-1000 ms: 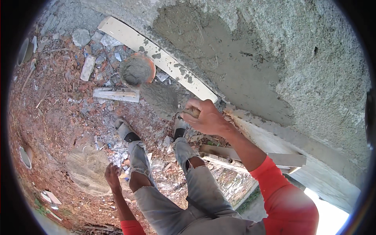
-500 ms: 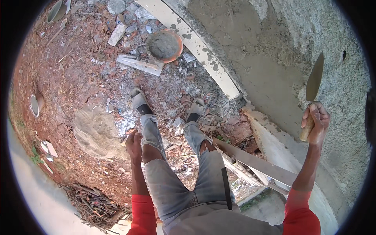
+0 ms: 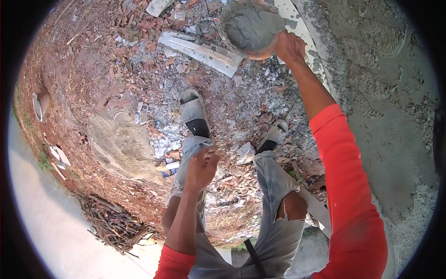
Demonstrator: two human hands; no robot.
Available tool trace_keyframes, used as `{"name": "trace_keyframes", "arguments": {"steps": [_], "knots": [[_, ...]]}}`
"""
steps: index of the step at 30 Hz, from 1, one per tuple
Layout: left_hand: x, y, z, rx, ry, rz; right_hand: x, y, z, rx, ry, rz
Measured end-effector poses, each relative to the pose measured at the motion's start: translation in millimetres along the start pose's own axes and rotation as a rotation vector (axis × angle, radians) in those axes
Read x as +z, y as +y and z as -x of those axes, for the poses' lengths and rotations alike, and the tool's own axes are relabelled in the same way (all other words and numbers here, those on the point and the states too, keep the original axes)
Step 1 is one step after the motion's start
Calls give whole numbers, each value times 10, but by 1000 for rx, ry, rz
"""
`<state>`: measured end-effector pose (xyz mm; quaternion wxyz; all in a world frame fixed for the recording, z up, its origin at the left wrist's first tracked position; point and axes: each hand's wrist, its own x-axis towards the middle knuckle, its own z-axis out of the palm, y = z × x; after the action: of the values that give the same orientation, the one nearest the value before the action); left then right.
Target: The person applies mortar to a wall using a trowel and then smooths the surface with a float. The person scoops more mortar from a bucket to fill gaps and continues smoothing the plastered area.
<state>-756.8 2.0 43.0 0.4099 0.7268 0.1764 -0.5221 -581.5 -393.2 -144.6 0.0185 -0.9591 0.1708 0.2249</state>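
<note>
My right hand [image 3: 290,46] is closed around the handle of a trowel at the rim of an orange bowl [image 3: 264,56]. The trowel's blade [image 3: 272,22] lies in the grey wet mortar [image 3: 246,28] that fills the bowl. Most of the handle is hidden by my fingers. My left hand [image 3: 203,168] hangs over my left leg with its fingers loosely bent and a gap beside the thumb; I see nothing in it. A long flat float [image 3: 202,52], smeared with mortar, lies on the ground just left of the bowl.
At right rises a wall [image 3: 395,139] with wet and rough plaster. A pale, spattered board [image 3: 306,37] runs along its base. Sand [image 3: 123,144] is heaped at left, with a pile of sticks [image 3: 111,221] nearer. A plank [image 3: 316,211] leans beside my right leg. Rubble and leaves cover the ground.
My right hand has swung from the wall down and left to the bowl, bringing the trowel into the mortar. My left hand has shifted right, over my leg. The view has moved with my body.
</note>
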Motion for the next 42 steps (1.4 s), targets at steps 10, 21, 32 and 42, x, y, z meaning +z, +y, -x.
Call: {"name": "trace_keyframes", "arguments": {"steps": [10,21,32,42], "knots": [[-125,110,-35,-59,40,191,30,-289,731,34,-78,-515],[6,-435,599,102,140,283,-2041,-138,2280,82,-28,-623],[-337,-318,1833,167,338,484,-4169,244,3674,-366,-279,-699],[-42,-753,2292,59,459,525,-4397,1704,2832,218,67,-1141]]}}
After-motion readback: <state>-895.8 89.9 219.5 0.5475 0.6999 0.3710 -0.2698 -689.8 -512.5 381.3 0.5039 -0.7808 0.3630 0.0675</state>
